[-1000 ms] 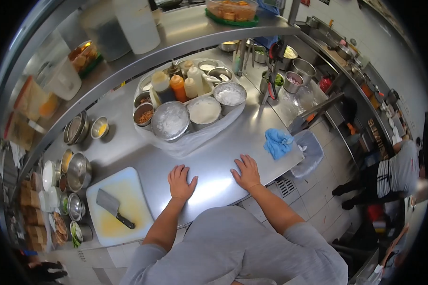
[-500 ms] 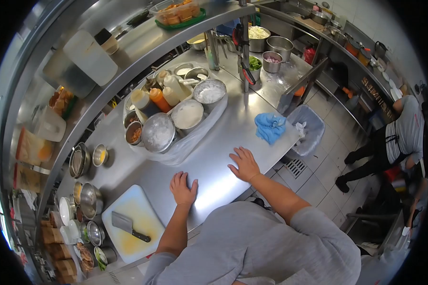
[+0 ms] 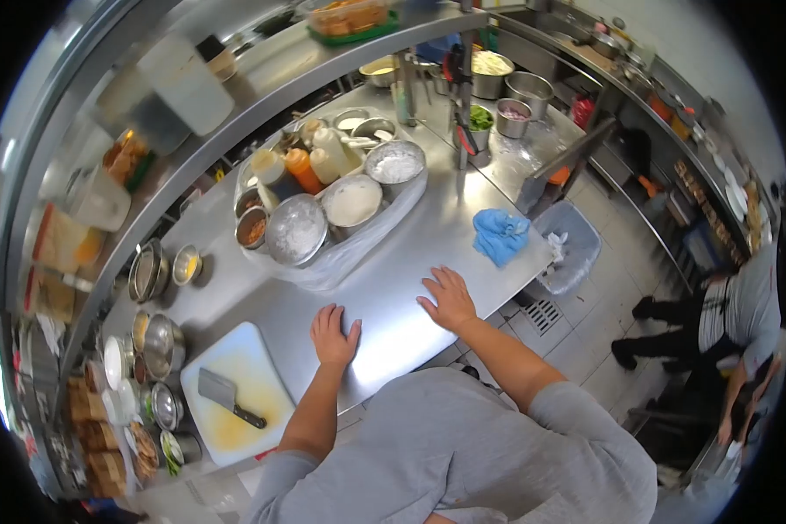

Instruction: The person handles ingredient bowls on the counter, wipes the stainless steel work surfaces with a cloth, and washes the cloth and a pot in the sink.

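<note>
My left hand (image 3: 334,335) rests flat on the steel table (image 3: 279,301), fingers stretched out, with nothing in it. To its lower left lies a cutting board (image 3: 205,371) with a cleaver (image 3: 229,397) on top. My right hand (image 3: 448,301) is also laid flat near the table's front edge, fingers spread. A crumpled blue cloth (image 3: 500,236) sits just beyond it. Ahead of both hands stand steel bowls, one with white powder (image 3: 295,229) and another holding a pale white content (image 3: 353,201), on clear plastic.
Squeeze bottles (image 3: 302,170) cluster behind the bowls. A metal shelf (image 3: 262,92) overhangs the far side. Small bowls (image 3: 162,345) line the left end. A lined waste bin (image 3: 569,240) stands off the right edge. A co-worker (image 3: 742,306) is at the far right.
The view has shifted slightly. Both my hands stay flat on the table. At the far right the co-worker has moved, with an arm now reaching down.
</note>
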The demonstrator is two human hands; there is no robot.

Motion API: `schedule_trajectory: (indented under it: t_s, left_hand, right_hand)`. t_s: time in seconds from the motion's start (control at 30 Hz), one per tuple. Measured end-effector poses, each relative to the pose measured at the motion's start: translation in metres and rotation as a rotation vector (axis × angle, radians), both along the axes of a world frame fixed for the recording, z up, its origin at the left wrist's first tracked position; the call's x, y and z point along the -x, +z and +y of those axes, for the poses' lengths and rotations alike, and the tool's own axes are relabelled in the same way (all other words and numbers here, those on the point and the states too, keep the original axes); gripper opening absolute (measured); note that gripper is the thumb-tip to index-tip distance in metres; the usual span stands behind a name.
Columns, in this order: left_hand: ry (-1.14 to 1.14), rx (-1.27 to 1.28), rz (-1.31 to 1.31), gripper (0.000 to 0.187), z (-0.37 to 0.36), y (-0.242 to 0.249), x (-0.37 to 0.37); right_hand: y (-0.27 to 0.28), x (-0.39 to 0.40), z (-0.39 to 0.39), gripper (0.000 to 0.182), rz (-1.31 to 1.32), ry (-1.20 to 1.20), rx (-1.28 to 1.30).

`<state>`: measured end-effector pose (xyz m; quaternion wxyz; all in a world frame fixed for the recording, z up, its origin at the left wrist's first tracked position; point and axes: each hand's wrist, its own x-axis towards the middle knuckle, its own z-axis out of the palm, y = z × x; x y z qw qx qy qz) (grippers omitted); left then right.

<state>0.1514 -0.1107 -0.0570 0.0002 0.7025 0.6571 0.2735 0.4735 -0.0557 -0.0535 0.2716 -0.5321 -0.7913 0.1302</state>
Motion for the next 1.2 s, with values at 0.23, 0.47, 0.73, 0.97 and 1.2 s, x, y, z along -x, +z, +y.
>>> schedule_trajectory:
  t_s: [0.23, 0.47, 0.73, 0.97, 1.2]
  left_hand:
    - [0.065, 0.043, -0.033, 0.054, -0.002, 0.008, 0.006]
    - [0.053, 0.041, -0.036, 0.053, -0.007, 0.011, 0.012]
    - [0.084, 0.034, -0.072, 0.053, -0.014, 0.011, 0.022]
    - [-0.003, 0.046, -0.115, 0.052, -0.013, 0.01, 0.024]
    - [-0.022, 0.032, -0.076, 0.055, -0.004, 0.006, 0.022]
  right_hand:
    - [-0.003, 0.008, 0.001, 0.049, -0.002, -0.002, -0.051]
    - [-0.008, 0.016, 0.001, 0.045, 0.01, 0.002, -0.122]
    - [-0.013, 0.02, 0.003, 0.043, -0.019, 0.076, -0.154]
    - [-0.018, 0.021, 0.006, 0.043, -0.067, 0.067, -0.207]
    - [-0.015, 0.019, 0.005, 0.042, -0.024, -0.032, -0.185]
